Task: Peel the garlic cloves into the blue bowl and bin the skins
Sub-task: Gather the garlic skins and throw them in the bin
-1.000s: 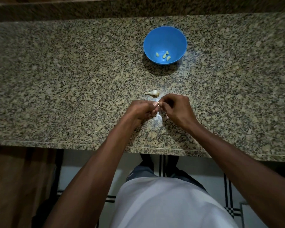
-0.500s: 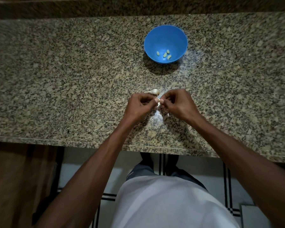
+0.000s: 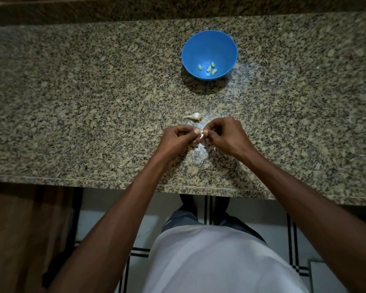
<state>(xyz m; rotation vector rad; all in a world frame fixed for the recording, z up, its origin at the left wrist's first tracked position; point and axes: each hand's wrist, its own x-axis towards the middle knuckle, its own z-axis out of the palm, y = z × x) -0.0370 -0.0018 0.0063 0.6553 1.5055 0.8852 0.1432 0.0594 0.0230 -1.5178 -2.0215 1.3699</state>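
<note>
While four peeled, pale yellow-green garlic cloves [image 3: 208, 68] already sit at the bottom of the round blue plastic bowl [image 3: 190, 53], the job is only partway through, approx. the middle by my reading.

Status, head view:
- Done: 4 cloves peeled and in bowl. Bowl stands on the speckled granite surface [image 3: 72, 102], far side, well apart from the hands.
- In progress: one small whitish garlic clove [image 3: 201, 134] held between both hands just above the surface, near the front edge. Left hand [image 3: 178, 140] has fingers curled, thumb and fingertips pinching the clove. Right hand [image 3: 222, 134] likewise curled, fingertips pinching at the clove's other side, prob. pulling skin. Hands nearly touching at the clove. Most of the clove is hidden by fingers; can't tell how much skin is off.
- Left: one unpeeled clove, off-white w/ a tapered papery tail [image 3: 193, 116], lies on the surface just beyond the hands, between them and the bowl. Untouched.
- Skins: a few pale flecks [image 3: 214, 148] on the surface under the hands, likely skin bits, too small to be sure. No bin in view, so binning looks not yet done.

Appearance notes: peeled cloves are smooth, small, greenish-yellow against the blue; three clustered, one a bit apart to the left. Unpeeled one is dull white, dry-looking, point toward the left. Held clove shows as a bright white sliver only.

Judgement: 2 cloves to go (incl. the one in hand), then collect skins and bin.
</note>
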